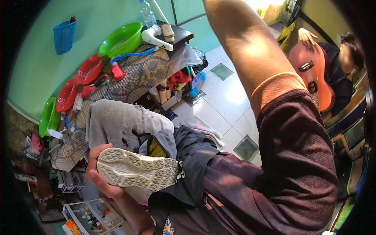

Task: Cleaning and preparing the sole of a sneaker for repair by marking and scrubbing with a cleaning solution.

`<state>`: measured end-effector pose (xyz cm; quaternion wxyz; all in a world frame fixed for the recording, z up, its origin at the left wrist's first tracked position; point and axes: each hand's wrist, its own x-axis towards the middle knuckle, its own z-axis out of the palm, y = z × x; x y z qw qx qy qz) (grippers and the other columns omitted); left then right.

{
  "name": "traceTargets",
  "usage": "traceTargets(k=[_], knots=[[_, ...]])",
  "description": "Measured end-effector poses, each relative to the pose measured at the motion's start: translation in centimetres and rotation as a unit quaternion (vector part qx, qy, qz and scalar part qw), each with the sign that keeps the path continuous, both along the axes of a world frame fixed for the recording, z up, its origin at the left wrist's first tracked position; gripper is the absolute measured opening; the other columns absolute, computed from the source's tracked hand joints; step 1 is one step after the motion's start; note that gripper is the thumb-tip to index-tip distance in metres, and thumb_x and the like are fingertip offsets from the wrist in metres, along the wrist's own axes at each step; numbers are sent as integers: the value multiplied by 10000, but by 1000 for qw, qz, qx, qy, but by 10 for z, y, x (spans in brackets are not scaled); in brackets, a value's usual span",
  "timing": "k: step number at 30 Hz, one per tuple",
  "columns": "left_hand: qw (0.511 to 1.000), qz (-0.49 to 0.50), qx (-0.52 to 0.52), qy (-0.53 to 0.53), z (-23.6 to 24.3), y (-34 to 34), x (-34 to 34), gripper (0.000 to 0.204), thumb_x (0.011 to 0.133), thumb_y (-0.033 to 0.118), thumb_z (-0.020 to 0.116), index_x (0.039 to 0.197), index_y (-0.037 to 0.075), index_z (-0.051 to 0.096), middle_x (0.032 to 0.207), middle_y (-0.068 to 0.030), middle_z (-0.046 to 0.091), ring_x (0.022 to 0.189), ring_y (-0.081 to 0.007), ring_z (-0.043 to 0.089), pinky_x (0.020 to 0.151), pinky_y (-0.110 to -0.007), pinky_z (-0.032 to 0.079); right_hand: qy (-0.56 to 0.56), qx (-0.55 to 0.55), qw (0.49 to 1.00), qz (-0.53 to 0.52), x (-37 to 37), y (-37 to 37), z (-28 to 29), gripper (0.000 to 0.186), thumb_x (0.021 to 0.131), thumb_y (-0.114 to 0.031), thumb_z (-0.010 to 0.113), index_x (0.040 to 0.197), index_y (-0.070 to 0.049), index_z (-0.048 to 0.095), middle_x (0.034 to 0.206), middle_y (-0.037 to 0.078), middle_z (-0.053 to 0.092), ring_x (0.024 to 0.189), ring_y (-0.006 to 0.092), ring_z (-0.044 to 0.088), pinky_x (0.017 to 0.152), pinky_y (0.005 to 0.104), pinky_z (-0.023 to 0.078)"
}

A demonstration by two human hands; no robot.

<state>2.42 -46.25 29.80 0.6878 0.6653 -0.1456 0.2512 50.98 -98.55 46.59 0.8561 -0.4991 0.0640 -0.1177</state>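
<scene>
Low in the middle, my left hand point(103, 187) is closed around the toe end of a shoe point(137, 169). Its pale, worn, lugged sole is turned up, hiding most of the upper. Just beyond it, grey fabric with a yellow inner part point(157, 149) shows; whether it belongs to the shoe I cannot tell. A frayed grey cloth point(113, 121) covers my lap beside the shoe. My right arm reaches up past the top edge, so that hand is out of the picture.
Along the left wall, a patterned cloth-covered surface point(135, 72) bears green basins point(123, 38), red basins point(89, 69) and several brushes point(118, 72). A bottle point(147, 15) stands at its far end. Rightward, a person holds a guitar point(323, 92). A clear-topped case point(94, 215) sits lower left.
</scene>
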Motion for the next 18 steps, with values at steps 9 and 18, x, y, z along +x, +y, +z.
traceTargets(k=[9, 18], knots=[[999, 12, 29, 9, 0, 2, -1, 765, 991, 587, 305, 1023, -99, 644, 943, -138, 627, 815, -191, 598, 737, -294, 458, -26, -85, 996, 30, -13, 74, 8, 187, 1006, -182, 423, 863, -83, 490, 536, -15, 343, 424, 128, 337, 390, 296, 286], [999, 12, 46, 17, -3, 12, 2, 766, 989, 591, 320, 994, -101, 647, 959, -165, 638, 819, -215, 612, 757, -313, 469, -78, -130, 978, 142, -185, 192, -67, 222, 1044, -201, 414, 1075, -36, 559, 550, -16, 308, 422, 116, 311, 391, 300, 227]])
